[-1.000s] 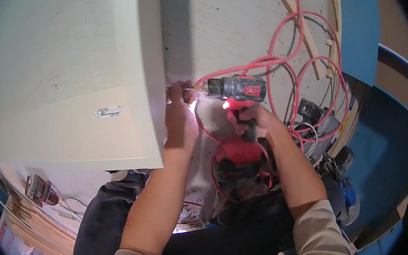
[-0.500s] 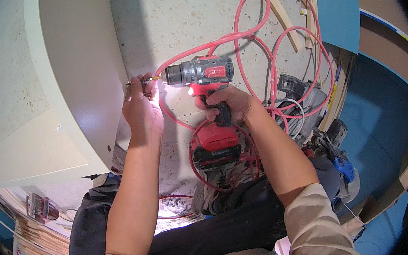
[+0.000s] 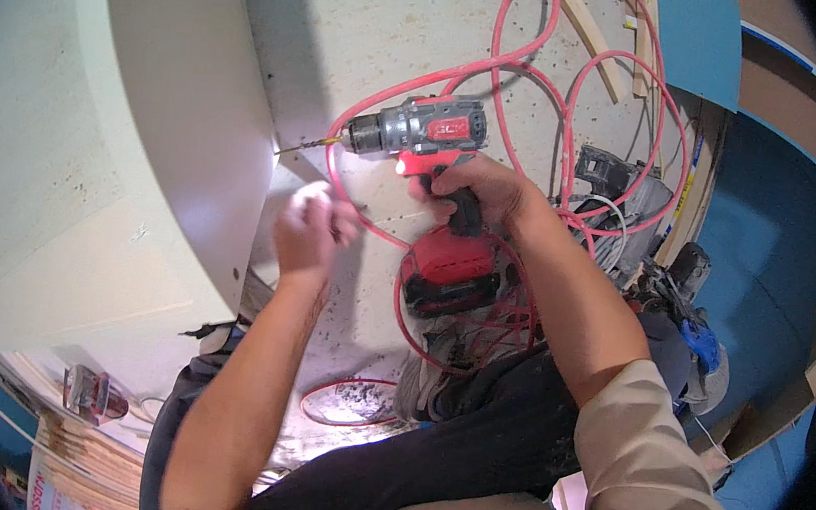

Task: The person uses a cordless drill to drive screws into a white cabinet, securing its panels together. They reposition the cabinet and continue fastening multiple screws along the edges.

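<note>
My right hand [image 3: 481, 191] grips the handle of a red and black cordless drill [image 3: 432, 132]. Its lamp glows below the chuck. A long, thin drill bit [image 3: 315, 146] points left from the chuck, and its tip meets the edge of a large white curved panel [image 3: 177, 118]. Below the bit, apart from the drill and panel, is my left hand [image 3: 310, 229]. Its fingers are curled and smeared by motion; whatever they hold does not show.
A red hose [image 3: 428, 78] loops over the speckled floor behind the drill. Wood strips [image 3: 589, 39] lie at the back. Dusty tools [image 3: 616, 193] and a blue sheet [image 3: 767, 236] are on the right. Another red tool [image 3: 95, 394] sits at lower left.
My left hand has drawn away from the drill bit, downward and toward me. The bit now shows along its length, its tip at the panel. The whole view has shifted slightly.
</note>
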Demonstrator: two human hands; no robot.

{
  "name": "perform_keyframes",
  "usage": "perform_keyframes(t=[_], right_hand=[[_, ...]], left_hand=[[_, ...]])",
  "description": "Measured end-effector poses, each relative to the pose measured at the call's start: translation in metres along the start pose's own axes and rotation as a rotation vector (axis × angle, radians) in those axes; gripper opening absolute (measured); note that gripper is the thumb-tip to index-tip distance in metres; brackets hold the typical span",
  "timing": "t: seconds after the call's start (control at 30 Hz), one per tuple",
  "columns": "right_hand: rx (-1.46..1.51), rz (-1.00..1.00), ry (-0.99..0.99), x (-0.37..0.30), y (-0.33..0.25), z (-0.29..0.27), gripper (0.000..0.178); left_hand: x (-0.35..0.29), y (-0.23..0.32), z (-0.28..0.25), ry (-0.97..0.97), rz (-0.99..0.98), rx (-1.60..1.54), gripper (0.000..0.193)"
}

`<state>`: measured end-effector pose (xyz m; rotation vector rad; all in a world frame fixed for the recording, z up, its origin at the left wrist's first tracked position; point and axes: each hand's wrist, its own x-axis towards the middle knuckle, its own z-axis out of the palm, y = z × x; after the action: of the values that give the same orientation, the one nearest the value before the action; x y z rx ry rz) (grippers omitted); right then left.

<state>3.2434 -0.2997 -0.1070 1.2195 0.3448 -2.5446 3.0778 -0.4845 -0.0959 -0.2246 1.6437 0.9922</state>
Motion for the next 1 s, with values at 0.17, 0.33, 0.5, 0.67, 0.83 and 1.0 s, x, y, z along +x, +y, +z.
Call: perform_keyframes(t=[0.17,0.33,0.5,0.67,0.83,1.0], right_hand=[[-0.091,-0.004,-0.031,-0.004,-0.006,0.000,0.044],[-0.005,0.020,-0.072,-0.002,-0.006,0.001,0.043],[0.019,0.022,-0.040,-0.004,-0.008,0.004,0.040],[0.189,0.165,-0.054,0.004,-0.003,-0.007,0.040],[0.067,0.152,0.002,0.000,-0.020,0.011,0.037],[0.182,0.242,0.163,-0.003,-0.016,0.006,0.037]], left_hand=[[-0.098,0.088,-0.047,-0.919,0.215,0.955,0.008],[-0.188,0.210,-0.109,-0.586,0.568,1.067,0.025],[-0.111,0.168,-0.190,0.236,0.923,1.152,0.027],[-0.106,0.164,-0.163,0.328,1.086,1.312,0.025],[-0.101,0.164,-0.154,0.279,1.188,1.299,0.022],[-0.102,0.169,-0.149,0.238,1.135,1.276,0.026]])
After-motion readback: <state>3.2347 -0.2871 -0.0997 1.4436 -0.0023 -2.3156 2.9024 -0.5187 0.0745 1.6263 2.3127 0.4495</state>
